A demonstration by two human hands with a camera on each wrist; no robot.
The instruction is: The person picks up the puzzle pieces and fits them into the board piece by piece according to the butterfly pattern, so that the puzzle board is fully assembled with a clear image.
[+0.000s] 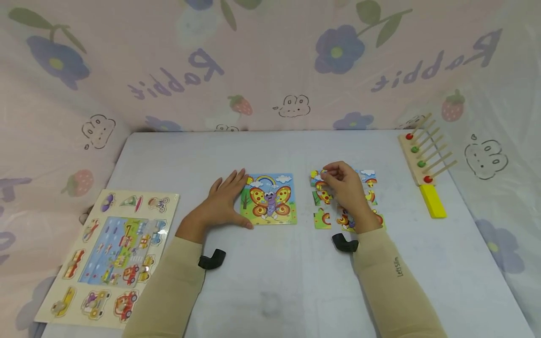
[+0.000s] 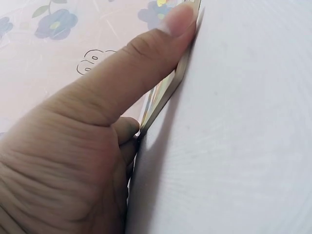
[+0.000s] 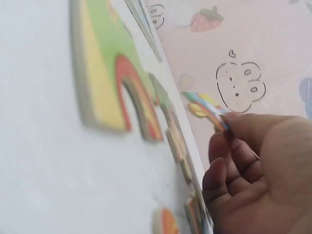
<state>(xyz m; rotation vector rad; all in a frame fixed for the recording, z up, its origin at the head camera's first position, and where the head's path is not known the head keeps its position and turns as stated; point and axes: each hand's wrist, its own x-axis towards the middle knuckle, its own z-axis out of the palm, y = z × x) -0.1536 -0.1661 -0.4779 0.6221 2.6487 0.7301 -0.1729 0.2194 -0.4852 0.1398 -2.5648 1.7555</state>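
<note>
My right fingers are clamped on one puzzle piece. Loose pieces lie below and around them, some hidden, can't count. My left fingers are spread, gripping nothing, touching the left edge of one butterfly board. Farther left: one vehicle puzzle. Far right: one yellow block, one peg rack.

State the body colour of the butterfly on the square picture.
The butterfly's body is purple, clearest in the head view.
</note>
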